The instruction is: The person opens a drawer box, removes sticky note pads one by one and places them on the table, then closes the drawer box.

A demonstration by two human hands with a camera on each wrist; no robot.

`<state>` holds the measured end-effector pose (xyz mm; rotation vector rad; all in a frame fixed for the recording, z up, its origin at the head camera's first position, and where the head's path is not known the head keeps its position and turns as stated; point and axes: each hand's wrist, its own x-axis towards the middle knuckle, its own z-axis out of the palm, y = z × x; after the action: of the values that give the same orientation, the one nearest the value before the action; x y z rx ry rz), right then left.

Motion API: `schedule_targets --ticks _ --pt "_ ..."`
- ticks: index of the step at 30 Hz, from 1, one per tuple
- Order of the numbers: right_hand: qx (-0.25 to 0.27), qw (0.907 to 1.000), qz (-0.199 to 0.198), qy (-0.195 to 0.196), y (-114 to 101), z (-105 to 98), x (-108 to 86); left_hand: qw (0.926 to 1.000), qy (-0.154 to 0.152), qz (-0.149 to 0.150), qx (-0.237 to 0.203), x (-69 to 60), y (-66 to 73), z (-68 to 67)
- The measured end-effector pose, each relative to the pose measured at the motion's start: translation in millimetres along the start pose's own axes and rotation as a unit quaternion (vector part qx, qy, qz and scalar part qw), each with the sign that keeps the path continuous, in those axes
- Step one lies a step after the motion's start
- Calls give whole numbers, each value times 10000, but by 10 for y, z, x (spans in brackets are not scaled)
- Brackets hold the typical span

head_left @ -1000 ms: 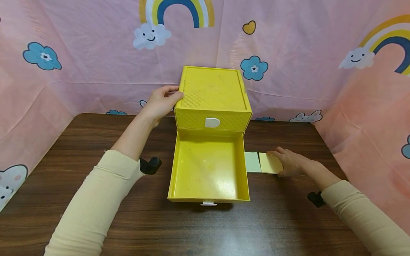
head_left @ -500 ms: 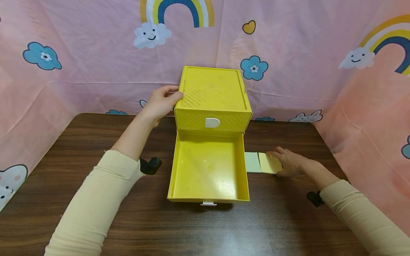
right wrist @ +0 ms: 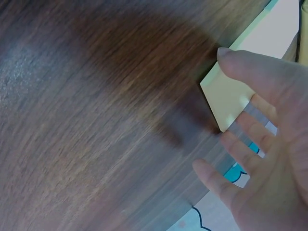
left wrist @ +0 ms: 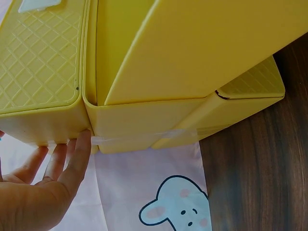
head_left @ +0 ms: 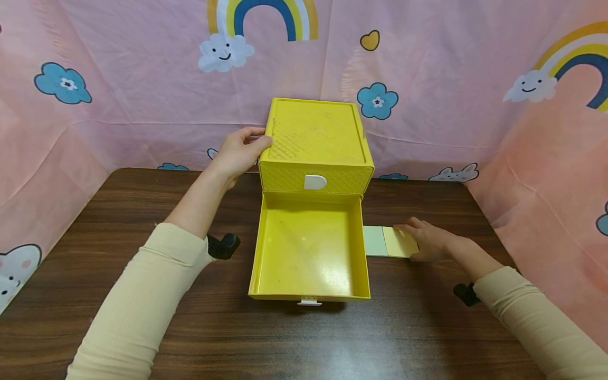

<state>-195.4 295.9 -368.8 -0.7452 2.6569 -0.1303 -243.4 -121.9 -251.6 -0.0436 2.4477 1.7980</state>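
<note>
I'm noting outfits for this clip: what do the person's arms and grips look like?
The left sleeve and right sleeve are plain cream with fine ribbing. A left black device and right black device jut out near their ends. The left grip and right grip wear no gloves.

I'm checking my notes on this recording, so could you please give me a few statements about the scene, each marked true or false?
1. The left hand touches the yellow drawer unit. True.
2. In the head view, the green note pad shows between the open drawer and the yellow note pad. True.
3. Both note pads lie inside the open drawer. False: both are outside it, to its right.
4. The green note pad is in hand. False: the right hand holds the yellow note pad.
</note>
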Motion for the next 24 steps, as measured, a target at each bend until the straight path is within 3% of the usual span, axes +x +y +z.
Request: schedule_targets --ticks 11,24 --pt "0 9999 -89 51 -7 0 -3 9999 -4 -37 155 -6 9 -9" --pt "-43 9997 -213 58 -4 6 9 9999 -88 -57 -81 -9 5 -10"
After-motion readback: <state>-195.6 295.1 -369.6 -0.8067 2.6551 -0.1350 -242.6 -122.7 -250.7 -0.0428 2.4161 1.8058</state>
